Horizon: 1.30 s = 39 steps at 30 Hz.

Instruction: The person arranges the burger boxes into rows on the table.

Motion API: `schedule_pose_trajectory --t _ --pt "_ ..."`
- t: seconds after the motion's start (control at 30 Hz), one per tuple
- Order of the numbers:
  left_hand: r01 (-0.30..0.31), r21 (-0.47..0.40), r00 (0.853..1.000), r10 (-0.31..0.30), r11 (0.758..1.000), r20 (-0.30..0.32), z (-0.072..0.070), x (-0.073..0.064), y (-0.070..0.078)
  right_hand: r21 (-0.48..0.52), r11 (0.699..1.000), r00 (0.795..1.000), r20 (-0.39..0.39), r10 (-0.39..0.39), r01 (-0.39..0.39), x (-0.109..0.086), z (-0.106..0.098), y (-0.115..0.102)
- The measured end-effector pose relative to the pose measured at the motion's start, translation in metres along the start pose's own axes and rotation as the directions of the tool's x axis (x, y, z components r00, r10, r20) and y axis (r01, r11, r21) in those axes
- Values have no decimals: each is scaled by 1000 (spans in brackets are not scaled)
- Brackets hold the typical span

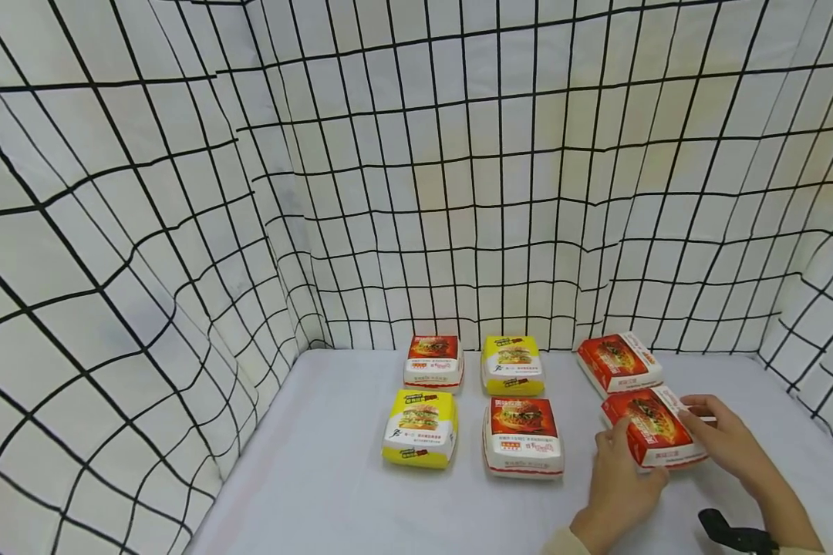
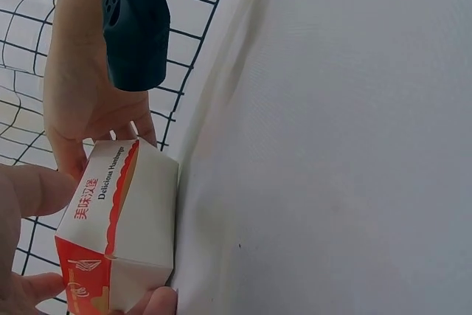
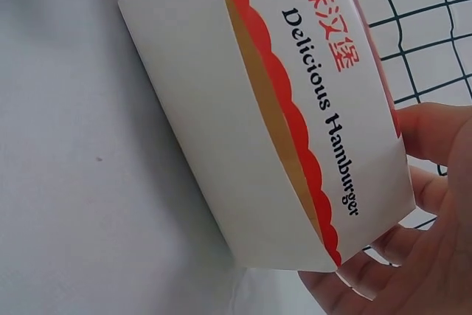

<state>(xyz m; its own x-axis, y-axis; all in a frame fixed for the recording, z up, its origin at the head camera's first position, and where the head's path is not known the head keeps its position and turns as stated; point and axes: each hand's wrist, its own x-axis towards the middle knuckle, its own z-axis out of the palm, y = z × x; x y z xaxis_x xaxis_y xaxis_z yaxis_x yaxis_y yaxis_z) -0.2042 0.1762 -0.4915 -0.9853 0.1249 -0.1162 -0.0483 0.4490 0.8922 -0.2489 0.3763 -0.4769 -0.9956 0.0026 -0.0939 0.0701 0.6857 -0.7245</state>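
Note:
A red-and-white hamburger box (image 1: 652, 428) sits at the front of the right column, held between both hands. My left hand (image 1: 618, 482) grips its near left side, with the thumb along the front edge. On the opposite side my right hand (image 1: 725, 443) has its fingers round the right edge. The right wrist view shows the fingers (image 3: 424, 197) wrapping one end of the box (image 3: 295, 116), whose side reads "Delicious Hamburger". Directly behind it lies another red-and-white hamburger box (image 1: 619, 364), its front edge close to the held one.
To the left stand a red hamburger box (image 1: 524, 435) and a yellow one (image 1: 421, 428) in front, with a yellow box (image 1: 512, 365) and a red box (image 1: 433, 362) behind. Black netting (image 1: 472, 177) over white cloth walls rises around the white table (image 1: 305, 462).

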Motion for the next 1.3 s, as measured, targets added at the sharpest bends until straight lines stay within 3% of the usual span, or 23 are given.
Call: schedule_pose_trajectory --t 0.13,0.33,0.53,0.87,1.3 --pt "-11 -2 1000 11 1000 6 -1 0 0 -20 999 1000 -16 -25 25 0 -1 0" --pt "-7 17 1000 7 1000 12 -5 0 0 -23 999 999 24 -37 37 1 -5 -1" --pt "-42 51 999 42 998 0 -10 2 -2 -45 998 996 77 -50 54 2 -8 -1" --pt "-62 107 998 63 992 -8 -11 4 -10 -9 1000 978 208 4 -2 1 -5 6" --pt "-73 99 997 72 992 12 -14 7 -11 -13 999 975 219 39 -37 4 -7 5"
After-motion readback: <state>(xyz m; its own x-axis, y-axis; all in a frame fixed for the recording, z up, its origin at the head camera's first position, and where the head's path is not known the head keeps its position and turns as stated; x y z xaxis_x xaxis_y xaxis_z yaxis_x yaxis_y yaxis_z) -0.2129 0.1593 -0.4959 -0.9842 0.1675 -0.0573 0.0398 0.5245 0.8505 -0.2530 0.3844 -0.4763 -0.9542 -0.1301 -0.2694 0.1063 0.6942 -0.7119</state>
